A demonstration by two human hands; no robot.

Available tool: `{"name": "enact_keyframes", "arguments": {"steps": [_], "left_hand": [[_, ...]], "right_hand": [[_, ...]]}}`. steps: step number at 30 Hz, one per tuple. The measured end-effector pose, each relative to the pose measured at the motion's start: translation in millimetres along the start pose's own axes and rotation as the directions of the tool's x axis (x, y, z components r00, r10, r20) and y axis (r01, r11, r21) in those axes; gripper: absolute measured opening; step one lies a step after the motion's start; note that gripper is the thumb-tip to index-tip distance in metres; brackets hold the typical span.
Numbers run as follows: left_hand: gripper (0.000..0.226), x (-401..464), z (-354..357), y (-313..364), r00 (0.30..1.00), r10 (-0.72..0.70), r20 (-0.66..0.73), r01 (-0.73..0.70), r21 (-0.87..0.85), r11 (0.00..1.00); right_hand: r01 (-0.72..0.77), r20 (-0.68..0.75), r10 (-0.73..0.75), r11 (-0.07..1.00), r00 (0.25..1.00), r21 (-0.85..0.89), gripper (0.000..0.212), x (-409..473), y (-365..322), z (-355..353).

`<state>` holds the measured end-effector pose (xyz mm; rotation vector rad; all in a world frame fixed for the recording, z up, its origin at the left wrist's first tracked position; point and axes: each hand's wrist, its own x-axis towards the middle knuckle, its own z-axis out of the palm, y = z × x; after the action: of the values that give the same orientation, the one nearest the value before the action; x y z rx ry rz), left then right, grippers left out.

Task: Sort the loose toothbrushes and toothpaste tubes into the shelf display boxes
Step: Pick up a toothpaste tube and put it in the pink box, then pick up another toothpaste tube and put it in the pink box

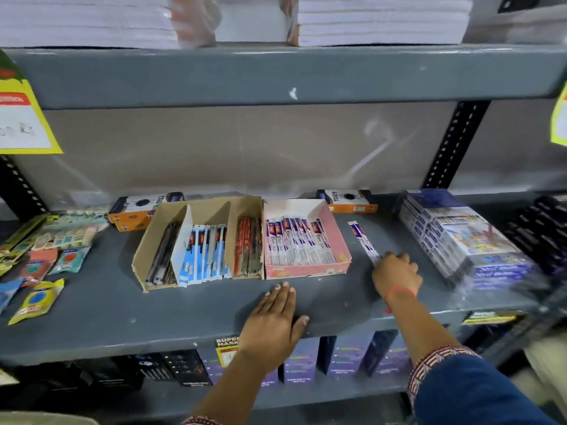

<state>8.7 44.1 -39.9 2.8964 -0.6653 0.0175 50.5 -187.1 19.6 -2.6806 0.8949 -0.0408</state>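
Note:
A loose white-and-purple toothbrush pack (pixel 363 239) lies on the grey shelf (pixel 122 317), right of the pink display box (pixel 339 237). My right hand (pixel 395 273) rests on the pack's near end, fingers curled on it. The pink box holds several matching toothbrush packs (pixel 296 243). Beside it on the left stands a brown cardboard box (pixel 147 240) with dividers, holding dark packs (pixel 164 254), blue-and-white packs (pixel 204 254) and red packs (pixel 245 246). My left hand (pixel 273 323) lies flat on the shelf's front edge, fingers together, holding nothing.
Two orange-and-black boxes (pixel 135 211) (pixel 348 200) sit behind the display boxes. Small packets (pixel 40 297) and carded goods (pixel 66 231) lie at the left. A wrapped stack of boxes (pixel 460 237) stands at the right. Dark and purple boxes (pixel 300 360) fill the lower shelf.

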Motion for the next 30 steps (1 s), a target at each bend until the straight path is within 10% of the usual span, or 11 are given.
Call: {"name": "enact_keyframes", "arguments": {"steps": [30], "left_hand": [[0.096,22,0,24,0.985,0.131,0.109,-0.127,-0.047,0.991]], "right_hand": [[-0.143,0.309,0.036,0.932,0.950,0.332,0.027,42,-20,-3]]}}
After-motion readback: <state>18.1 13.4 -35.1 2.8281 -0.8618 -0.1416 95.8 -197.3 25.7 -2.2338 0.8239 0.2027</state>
